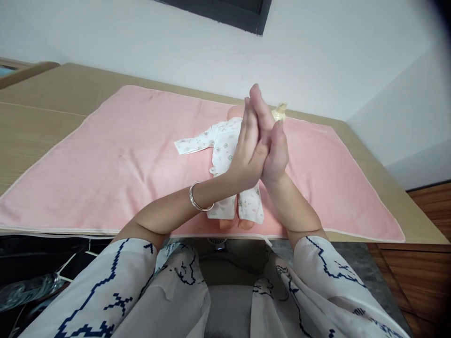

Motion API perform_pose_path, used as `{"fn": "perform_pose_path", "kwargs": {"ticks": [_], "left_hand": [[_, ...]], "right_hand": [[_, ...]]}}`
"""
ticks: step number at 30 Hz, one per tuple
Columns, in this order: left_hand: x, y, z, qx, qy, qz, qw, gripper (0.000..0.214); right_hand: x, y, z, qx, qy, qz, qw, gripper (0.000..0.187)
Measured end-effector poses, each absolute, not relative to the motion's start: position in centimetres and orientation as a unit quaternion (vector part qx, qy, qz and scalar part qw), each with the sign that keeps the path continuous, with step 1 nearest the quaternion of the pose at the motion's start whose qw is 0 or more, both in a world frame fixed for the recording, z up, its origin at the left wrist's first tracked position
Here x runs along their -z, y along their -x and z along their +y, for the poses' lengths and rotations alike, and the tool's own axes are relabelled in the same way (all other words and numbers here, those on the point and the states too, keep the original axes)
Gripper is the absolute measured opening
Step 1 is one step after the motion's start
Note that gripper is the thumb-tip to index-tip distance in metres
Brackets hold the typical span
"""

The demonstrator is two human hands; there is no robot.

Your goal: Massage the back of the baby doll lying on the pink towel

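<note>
A baby doll [225, 155] in a white printed romper lies on its back on a pink blanket [123, 159], head toward the wall and bare feet toward me. My left hand [246, 145] and my right hand [273, 141] are pressed palm to palm above the doll's chest, fingers straight and pointing away from me. Neither hand holds anything. A silver bangle [197, 199] sits on my left wrist. The doll's head and right side are mostly hidden behind my hands. A small pale-yellow object [280, 111] lies just beyond the doll's head.
The blanket covers most of a light wooden table [42, 117] that stands against a white wall. The table's front edge is close to my body. A wooden floor [430, 263] shows at the right, and dark items with clear plastic [24, 291] lie at the lower left.
</note>
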State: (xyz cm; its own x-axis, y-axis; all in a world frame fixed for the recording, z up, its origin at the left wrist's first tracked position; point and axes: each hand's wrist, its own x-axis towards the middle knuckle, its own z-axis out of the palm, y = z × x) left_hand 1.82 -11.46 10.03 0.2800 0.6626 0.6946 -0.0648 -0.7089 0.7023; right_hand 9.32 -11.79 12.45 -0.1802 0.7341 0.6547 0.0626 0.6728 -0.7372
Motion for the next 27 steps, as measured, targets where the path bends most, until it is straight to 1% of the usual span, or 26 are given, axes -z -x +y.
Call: {"fn": "perform_pose_path", "kwargs": {"ticks": [2,5,9,11,13,16,18,22,24,27], "left_hand": [[-10.2,-2.3,-11.9,-0.587,-0.727,0.206,0.291,0.056],[-10.5,-2.6,-12.0,-0.607,-0.722,0.209,0.259,0.053],[-10.5,-2.1,-11.5,-0.600,-0.713,0.223,0.287,0.047],[-10.8,-1.7,-11.2,-0.594,-0.703,0.236,0.312,0.045],[-11.2,-1.1,-10.6,-0.596,-0.686,0.260,0.327,0.044],[-12.1,0.1,-9.0,-0.623,-0.643,0.297,0.334,0.046],[-12.3,1.0,-7.2,-0.644,-0.602,0.316,0.350,0.048],[-11.6,2.6,-3.2,-0.662,-0.526,0.359,0.394,0.047],[-11.1,3.3,-1.8,-0.661,-0.510,0.376,0.402,0.047],[-10.4,3.9,-0.2,-0.677,-0.502,0.387,0.375,0.044]], "right_hand": [[-12.9,-10.0,-11.4,-0.305,0.243,-0.712,0.584,0.059],[-12.8,-10.0,-10.6,-0.347,0.185,-0.691,0.606,0.057],[-11.3,-8.8,-10.2,-0.436,0.101,-0.620,0.645,0.061],[-10.6,-7.9,-10.6,-0.448,0.090,-0.612,0.645,0.062],[-10.2,-7.1,-11.4,-0.419,0.142,-0.640,0.628,0.065],[-9.8,-6.0,-12.7,-0.375,0.278,-0.678,0.568,0.072],[-9.7,-5.6,-13.1,-0.376,0.323,-0.681,0.539,0.071],[-9.4,-5.6,-12.3,-0.415,0.282,-0.669,0.548,0.061],[-9.5,-6.2,-11.3,-0.416,0.280,-0.668,0.550,0.055],[-9.4,-7.4,-9.1,-0.347,0.322,-0.718,0.511,0.052]]}}
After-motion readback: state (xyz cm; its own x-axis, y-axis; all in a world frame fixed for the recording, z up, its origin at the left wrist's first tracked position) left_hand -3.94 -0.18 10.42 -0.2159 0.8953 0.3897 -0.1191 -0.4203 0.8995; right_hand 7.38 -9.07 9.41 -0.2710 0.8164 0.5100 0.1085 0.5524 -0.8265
